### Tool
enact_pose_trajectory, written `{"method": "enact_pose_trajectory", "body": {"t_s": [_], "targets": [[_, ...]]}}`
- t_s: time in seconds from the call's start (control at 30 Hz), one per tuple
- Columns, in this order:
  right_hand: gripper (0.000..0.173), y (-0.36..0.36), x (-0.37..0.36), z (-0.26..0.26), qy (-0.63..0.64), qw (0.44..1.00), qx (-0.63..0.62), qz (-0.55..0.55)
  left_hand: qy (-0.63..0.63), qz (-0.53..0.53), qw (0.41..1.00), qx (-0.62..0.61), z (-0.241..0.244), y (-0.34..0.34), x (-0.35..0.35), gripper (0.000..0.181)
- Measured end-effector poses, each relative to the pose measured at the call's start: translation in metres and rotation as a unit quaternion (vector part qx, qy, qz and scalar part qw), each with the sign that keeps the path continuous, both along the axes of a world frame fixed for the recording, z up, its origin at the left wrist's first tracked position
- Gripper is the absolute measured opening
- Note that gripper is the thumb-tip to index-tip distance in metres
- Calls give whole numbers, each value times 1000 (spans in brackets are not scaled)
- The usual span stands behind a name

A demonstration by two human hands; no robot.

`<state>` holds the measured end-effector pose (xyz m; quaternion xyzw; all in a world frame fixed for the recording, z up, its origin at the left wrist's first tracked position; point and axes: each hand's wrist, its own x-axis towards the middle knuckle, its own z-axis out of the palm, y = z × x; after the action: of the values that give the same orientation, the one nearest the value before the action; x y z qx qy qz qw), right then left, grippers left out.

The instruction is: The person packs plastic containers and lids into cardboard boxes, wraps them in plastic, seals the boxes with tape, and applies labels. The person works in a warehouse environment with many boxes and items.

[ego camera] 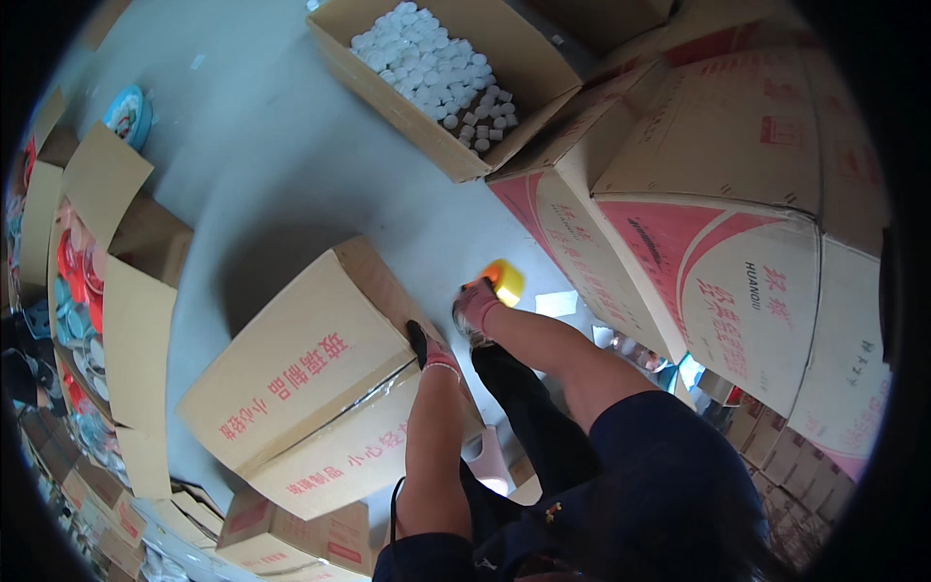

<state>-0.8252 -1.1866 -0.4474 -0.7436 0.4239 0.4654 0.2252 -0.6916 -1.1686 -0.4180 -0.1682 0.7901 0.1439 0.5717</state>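
A large closed cardboard carton [305, 364] with red printing stands tilted in view before me, clear tape along its top seam. My left hand [429, 348], in a pink and black work glove, rests against the carton's narrow side near the end of that seam; its fingers are partly hidden. To the right of the carton, my right hand [476, 305], gloved alike, grips an orange tape dispenser [492, 273] with a yellow roll, which looks blurred. The dispenser is held apart from the carton, above the grey floor.
An open carton of white caps [422, 65] sits on the floor ahead. Big printed cartons [698, 218] are stacked at my right. At left are open cartons of coloured plastic lids [80, 291] and a blue basin [142, 120]. A pink stool [491, 462] stands near my legs.
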Motion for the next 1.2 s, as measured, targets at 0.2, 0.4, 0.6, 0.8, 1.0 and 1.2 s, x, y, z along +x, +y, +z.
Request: {"method": "enact_pose_trajectory", "body": {"t_s": [0.2,0.4,0.6,0.8,1.0,1.2], "targets": [[61,-2,-85,33,-76,926,-31,-367,-87,27,995,50,-13,-16,29,66],[82,85,-147,-19,-134,711,-112,-681,-80,-20,994,77,-34,-11,-13,65],[81,20,-102,104,-415,635,-275,-591,-57,82,984,146,-84,4,36,63],[73,-117,-157,205,-253,690,-573,-362,362,326,872,39,-3,57,-13,49],[42,-228,-195,175,-88,565,-555,-604,450,470,758,48,57,92,3,52],[67,-223,-236,105,71,623,-489,-606,405,567,715,-43,137,79,44,46]]}}
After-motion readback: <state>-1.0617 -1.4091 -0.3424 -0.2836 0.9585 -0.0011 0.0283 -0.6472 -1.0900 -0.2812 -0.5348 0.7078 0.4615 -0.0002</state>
